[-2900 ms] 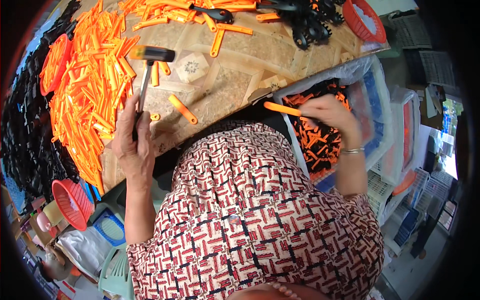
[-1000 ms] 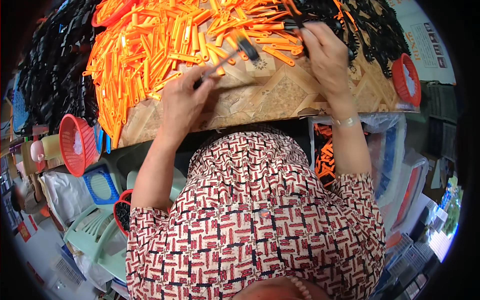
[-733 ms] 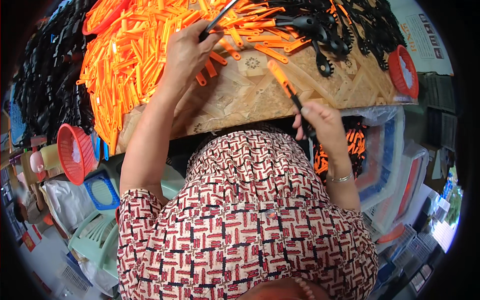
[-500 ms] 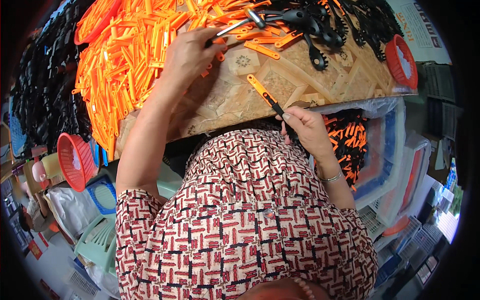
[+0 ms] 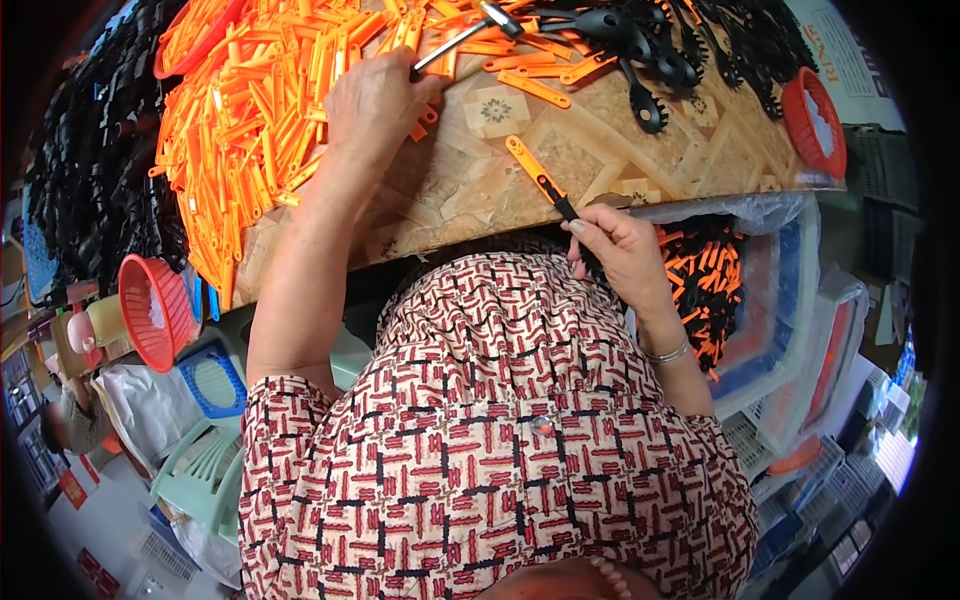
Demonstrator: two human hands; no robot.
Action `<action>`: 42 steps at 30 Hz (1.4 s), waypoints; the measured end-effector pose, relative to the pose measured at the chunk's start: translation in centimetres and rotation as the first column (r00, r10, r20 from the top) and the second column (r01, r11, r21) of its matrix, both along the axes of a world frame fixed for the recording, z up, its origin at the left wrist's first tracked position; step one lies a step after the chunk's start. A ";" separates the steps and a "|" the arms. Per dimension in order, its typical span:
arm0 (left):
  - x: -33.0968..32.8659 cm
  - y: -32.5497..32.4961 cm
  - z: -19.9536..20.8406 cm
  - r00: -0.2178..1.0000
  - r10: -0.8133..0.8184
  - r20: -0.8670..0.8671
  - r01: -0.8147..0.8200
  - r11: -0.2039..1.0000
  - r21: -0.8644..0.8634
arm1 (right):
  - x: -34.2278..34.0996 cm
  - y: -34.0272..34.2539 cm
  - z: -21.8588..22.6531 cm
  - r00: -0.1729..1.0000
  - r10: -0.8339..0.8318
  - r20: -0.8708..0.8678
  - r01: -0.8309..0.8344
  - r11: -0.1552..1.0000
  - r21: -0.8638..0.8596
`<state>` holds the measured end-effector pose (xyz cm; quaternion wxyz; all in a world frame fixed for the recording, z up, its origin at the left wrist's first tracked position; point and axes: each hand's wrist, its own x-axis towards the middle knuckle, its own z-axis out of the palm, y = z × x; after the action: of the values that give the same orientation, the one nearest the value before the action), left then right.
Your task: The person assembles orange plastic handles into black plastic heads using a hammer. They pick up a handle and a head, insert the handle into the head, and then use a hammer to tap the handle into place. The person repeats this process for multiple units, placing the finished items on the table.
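Note:
My left hand (image 5: 372, 108) is closed around the grip of a small hammer (image 5: 456, 46) with a shiny metal shaft and head, held over the far part of the table beside the orange pile. Closed at the table's front edge, my right hand (image 5: 628, 252) grips a black utensil with an orange handle (image 5: 536, 170). That handle points away from me over the table; the utensil's other end is hidden by my fingers. Loose orange handles (image 5: 255, 115) lie heaped left of the hammer. Several black pasta servers (image 5: 645, 95) with toothed rims lie beyond my right hand.
The patterned table (image 5: 450, 190) ends just before my lap. A bin (image 5: 785, 300) of black and orange pieces stands below its right edge. Red baskets sit at the right corner (image 5: 812, 125) and lower left (image 5: 158, 312). Dark pieces (image 5: 95, 180) are heaped far left, near a green chair (image 5: 205, 470).
The hammer in my left hand has shifted slightly left and away from me. My right hand keeps its hold with hardly any movement; the whole view has shifted a little.

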<state>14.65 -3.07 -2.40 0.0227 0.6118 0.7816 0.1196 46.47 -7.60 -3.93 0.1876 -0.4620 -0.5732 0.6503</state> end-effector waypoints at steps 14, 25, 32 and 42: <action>0.4 2.1 -0.7 0.997 -0.027 0.070 0.014 0.985 0.175 | -0.2 -0.5 -0.4 0.991 -0.070 -0.114 0.050 0.984 -0.170; 3.9 -2.8 4.3 0.591 -0.380 0.711 0.671 0.722 -0.172 | -0.1 0.4 -0.5 0.998 -0.040 -0.055 0.030 0.986 -0.166; 5.7 -1.4 3.1 0.669 -0.421 0.613 0.652 0.729 -0.210 | -0.1 0.4 0.0 1.000 -0.003 0.000 0.003 0.983 -0.185; 6.0 -0.9 2.0 0.628 -0.450 0.636 0.629 0.774 -0.074 | -0.1 0.5 0.0 1.000 -0.019 -0.023 0.014 0.977 -0.213</action>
<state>20.65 -4.01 -0.40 0.3860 0.7414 0.5209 0.1732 46.42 -7.14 -3.94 0.1496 -0.4760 -0.4939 0.7121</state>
